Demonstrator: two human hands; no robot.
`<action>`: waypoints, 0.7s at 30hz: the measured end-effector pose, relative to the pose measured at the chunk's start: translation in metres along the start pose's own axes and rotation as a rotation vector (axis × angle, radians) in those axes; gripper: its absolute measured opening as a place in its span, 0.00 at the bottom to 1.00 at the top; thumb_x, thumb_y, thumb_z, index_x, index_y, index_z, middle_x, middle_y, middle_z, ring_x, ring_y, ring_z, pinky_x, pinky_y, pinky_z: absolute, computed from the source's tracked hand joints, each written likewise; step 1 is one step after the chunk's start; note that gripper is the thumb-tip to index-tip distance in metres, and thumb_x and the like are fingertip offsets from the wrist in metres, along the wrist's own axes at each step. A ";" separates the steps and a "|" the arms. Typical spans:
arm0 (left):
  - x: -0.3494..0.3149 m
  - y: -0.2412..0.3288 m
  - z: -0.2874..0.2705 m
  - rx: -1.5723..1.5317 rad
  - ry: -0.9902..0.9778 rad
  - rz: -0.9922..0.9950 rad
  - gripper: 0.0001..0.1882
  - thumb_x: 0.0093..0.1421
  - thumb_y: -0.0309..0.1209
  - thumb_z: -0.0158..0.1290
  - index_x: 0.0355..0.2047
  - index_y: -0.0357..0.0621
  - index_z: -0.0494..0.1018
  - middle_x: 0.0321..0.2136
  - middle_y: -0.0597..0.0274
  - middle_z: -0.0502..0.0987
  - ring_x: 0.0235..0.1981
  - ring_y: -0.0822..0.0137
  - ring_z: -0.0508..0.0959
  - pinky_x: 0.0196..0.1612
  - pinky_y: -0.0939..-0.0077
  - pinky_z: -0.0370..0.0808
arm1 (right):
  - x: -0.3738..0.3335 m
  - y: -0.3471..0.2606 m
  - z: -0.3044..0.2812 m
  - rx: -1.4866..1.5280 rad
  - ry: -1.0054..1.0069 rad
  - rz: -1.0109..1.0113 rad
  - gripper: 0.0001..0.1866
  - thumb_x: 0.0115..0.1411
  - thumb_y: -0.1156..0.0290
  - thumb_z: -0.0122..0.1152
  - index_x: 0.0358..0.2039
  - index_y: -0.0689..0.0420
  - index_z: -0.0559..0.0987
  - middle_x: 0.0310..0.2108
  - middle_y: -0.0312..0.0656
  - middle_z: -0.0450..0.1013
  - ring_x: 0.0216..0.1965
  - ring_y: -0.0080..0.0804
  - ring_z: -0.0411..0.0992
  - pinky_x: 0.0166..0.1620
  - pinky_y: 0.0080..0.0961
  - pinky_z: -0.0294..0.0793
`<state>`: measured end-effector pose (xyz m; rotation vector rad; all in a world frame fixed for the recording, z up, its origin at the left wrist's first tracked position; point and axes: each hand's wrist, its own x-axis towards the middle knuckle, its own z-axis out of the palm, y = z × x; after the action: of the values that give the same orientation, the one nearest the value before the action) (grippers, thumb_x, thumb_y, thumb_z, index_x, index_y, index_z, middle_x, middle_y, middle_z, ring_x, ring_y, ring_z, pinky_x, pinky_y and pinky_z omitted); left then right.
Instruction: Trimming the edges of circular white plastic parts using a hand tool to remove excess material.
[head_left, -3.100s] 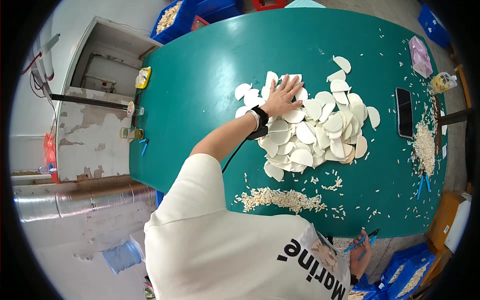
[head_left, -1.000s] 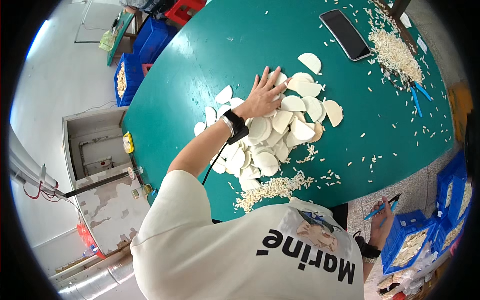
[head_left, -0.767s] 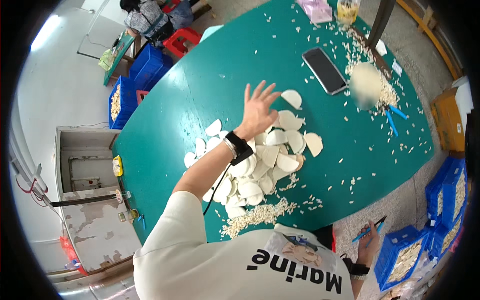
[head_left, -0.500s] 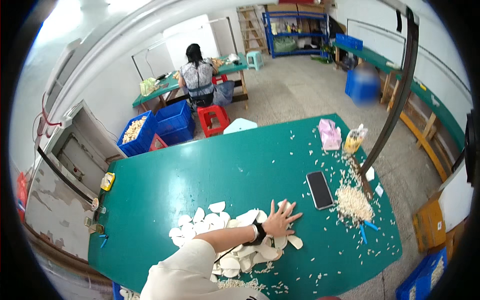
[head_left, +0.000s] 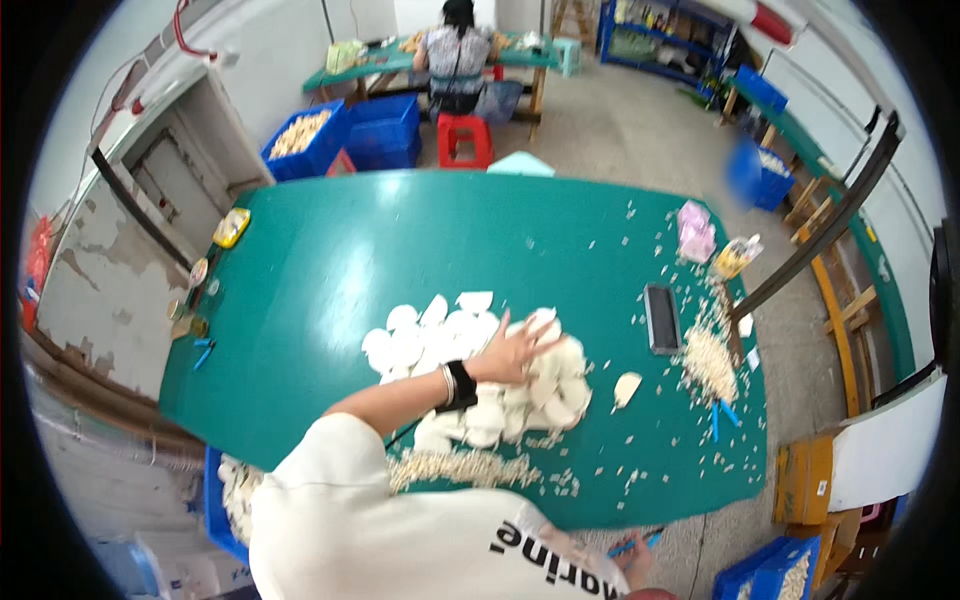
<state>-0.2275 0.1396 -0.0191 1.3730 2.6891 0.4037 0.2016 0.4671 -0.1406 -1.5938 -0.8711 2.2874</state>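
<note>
My left hand (head_left: 515,352), a dark watch on its wrist, lies with fingers spread on a heap of flat, white, rounded pieces (head_left: 563,390). Many of these are half-round. Low in the picture, near the table's front edge, my right hand (head_left: 635,562) is closed round blue-handled pliers (head_left: 622,546); their jaws are small and hard to make out. One white piece (head_left: 627,388) lies apart, right of the heap. Small white chips (head_left: 460,468) form a band between the heap and my body.
On the green table (head_left: 300,260) are a phone (head_left: 662,320), a chip pile (head_left: 710,365), another blue-handled tool (head_left: 724,415), a pink bag (head_left: 695,232) and a yellow-filled bag (head_left: 737,257). A post (head_left: 820,220) rises at right. Blue crates (head_left: 305,140) and a seated person (head_left: 456,60) are beyond.
The view has shifted. My left hand is further left on the heap, which is more gathered, and one piece now lies apart at right. My right hand with the pliers has come into view.
</note>
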 end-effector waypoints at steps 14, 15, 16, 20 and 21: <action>-0.264 -0.032 0.011 -0.286 0.610 -1.046 0.09 0.50 0.29 0.58 0.33 0.43 0.78 0.31 0.55 0.76 0.34 0.58 0.77 0.38 0.64 0.73 | -0.103 -0.006 0.147 -0.460 -0.416 -0.306 0.13 0.63 0.71 0.54 0.45 0.65 0.72 0.26 0.33 0.62 0.27 0.20 0.60 0.31 0.20 0.62; -0.262 -0.017 0.016 -0.251 0.668 -1.046 0.05 0.49 0.27 0.58 0.28 0.43 0.79 0.25 0.58 0.76 0.27 0.61 0.77 0.31 0.68 0.73 | -0.109 -0.004 0.156 -0.512 -0.426 -0.304 0.12 0.62 0.72 0.54 0.44 0.65 0.72 0.26 0.32 0.62 0.27 0.19 0.60 0.31 0.19 0.61; -0.258 -0.009 0.022 -0.323 0.700 -1.049 0.03 0.49 0.26 0.57 0.26 0.44 0.79 0.23 0.59 0.74 0.25 0.62 0.76 0.30 0.68 0.72 | -0.112 -0.003 0.167 -0.558 -0.438 -0.309 0.12 0.61 0.74 0.54 0.44 0.65 0.72 0.26 0.32 0.62 0.26 0.19 0.59 0.31 0.18 0.61; -0.233 0.009 0.013 -0.481 0.673 -0.967 0.04 0.51 0.29 0.58 0.26 0.42 0.78 0.24 0.58 0.75 0.24 0.60 0.76 0.29 0.67 0.72 | -0.111 -0.008 0.184 -0.595 -0.467 -0.317 0.11 0.61 0.74 0.55 0.43 0.65 0.72 0.26 0.31 0.62 0.26 0.18 0.59 0.30 0.17 0.60; -0.222 0.009 0.012 -0.507 0.610 -0.928 0.06 0.52 0.31 0.58 0.27 0.43 0.78 0.26 0.58 0.75 0.25 0.58 0.76 0.29 0.65 0.71 | -0.109 -0.009 0.190 -0.604 -0.472 -0.324 0.11 0.61 0.74 0.55 0.43 0.65 0.72 0.25 0.31 0.62 0.26 0.18 0.59 0.30 0.18 0.60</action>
<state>-0.0871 -0.0322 -0.0357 -0.2101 2.9214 1.3833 0.0699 0.3553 -0.0053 -0.9550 -1.9211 2.3060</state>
